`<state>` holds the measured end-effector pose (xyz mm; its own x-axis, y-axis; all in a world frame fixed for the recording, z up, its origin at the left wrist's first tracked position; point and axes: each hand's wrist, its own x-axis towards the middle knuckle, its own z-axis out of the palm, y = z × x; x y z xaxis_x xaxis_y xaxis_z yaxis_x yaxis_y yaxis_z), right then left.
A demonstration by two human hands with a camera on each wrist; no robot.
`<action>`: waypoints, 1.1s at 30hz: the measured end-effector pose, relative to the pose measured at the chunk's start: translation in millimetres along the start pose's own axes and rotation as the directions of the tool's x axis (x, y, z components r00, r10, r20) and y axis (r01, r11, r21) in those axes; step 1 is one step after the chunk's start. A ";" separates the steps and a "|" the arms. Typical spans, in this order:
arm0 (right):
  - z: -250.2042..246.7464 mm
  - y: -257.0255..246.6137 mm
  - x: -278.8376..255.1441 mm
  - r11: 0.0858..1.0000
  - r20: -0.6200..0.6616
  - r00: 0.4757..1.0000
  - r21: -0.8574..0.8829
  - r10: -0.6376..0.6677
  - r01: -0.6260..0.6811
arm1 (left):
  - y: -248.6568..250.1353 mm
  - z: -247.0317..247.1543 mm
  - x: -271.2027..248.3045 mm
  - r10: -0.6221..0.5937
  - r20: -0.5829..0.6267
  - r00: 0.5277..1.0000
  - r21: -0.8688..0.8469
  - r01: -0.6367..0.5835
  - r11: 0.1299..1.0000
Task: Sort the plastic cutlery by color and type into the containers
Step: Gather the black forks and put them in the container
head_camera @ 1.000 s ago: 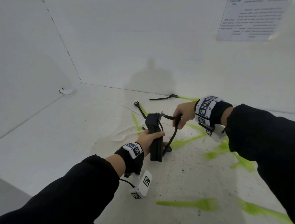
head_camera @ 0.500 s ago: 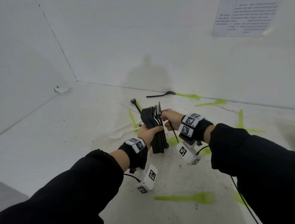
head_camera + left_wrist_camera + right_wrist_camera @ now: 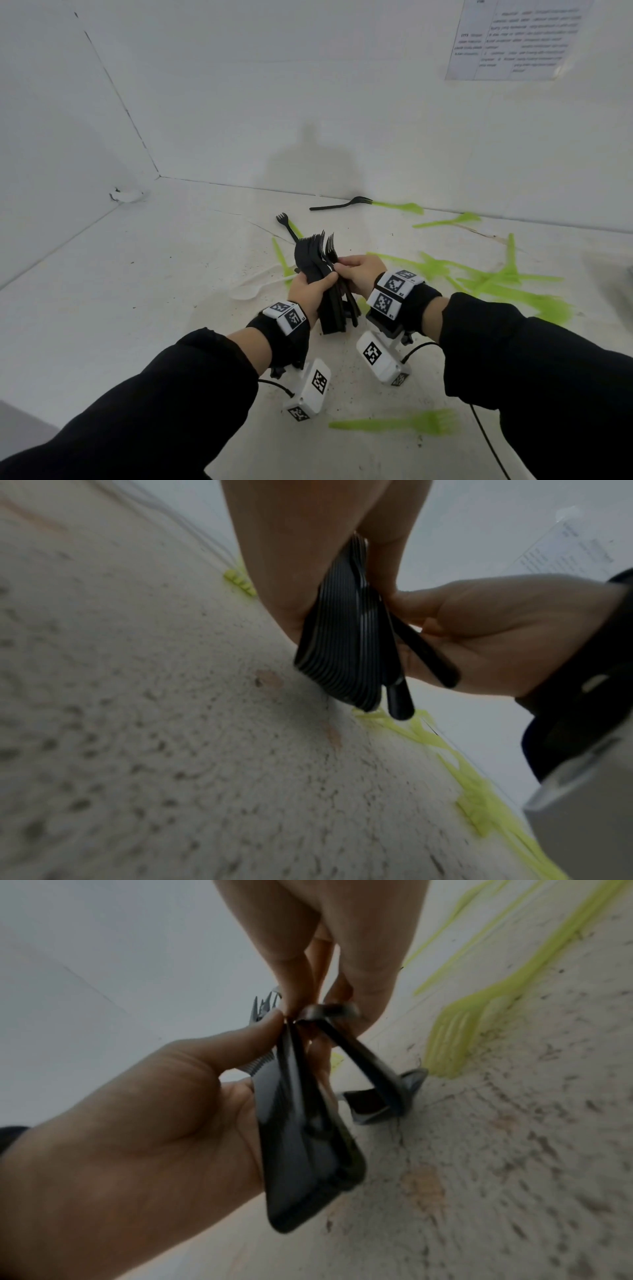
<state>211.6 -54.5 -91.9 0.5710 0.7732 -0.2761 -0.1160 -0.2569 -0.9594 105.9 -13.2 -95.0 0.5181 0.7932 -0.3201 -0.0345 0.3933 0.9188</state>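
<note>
My left hand [image 3: 310,287] grips a thick stack of black plastic forks [image 3: 317,260], tines up, handles [image 3: 346,653] hanging just above the white floor. My right hand [image 3: 359,270] pinches loose black forks [image 3: 363,1056] against the right side of the stack. Two more black forks lie on the floor behind: one [image 3: 286,224] just past the stack, one [image 3: 342,204] near the back wall. Several green forks and knives [image 3: 500,274] are scattered to the right. A white spoon [image 3: 251,289] lies left of my hands.
A single green fork [image 3: 407,423] lies on the floor close to me, below my right wrist. White walls meet in a corner at back left, with a small torn hole [image 3: 125,195] at the base. A printed sheet [image 3: 513,41] hangs on the back wall.
My right hand has swung in from the right and brought its black forks against the stack in my left hand. The two hands now touch around the bundle.
</note>
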 end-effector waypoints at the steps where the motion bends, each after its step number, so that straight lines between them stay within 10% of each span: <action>1: 0.7 -0.2 -0.8 1.000 -0.007 1.000 0.001 -0.010 0.010 | -0.5 -0.7 0.5 0.002 -0.010 1.000 -0.007 -0.002 1.000; 22: 14.2 5.0 -10.7 0.987 -0.273 0.949 -0.028 -0.158 0.157 | -1.0 -2.6 8.4 -0.006 -0.103 0.995 -0.040 0.002 0.999; 33: 11.7 4.1 -13.8 0.999 -0.009 0.999 -0.008 -0.043 0.043 | -3.0 -7.2 9.7 0.040 -0.095 0.995 0.005 -0.040 0.999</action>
<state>193.8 -59.4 -92.7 0.5826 0.7784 -0.2336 -0.0848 -0.2276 -0.9701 104.9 -3.4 -102.5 0.4332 0.8488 -0.3032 -0.0512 0.3590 0.9319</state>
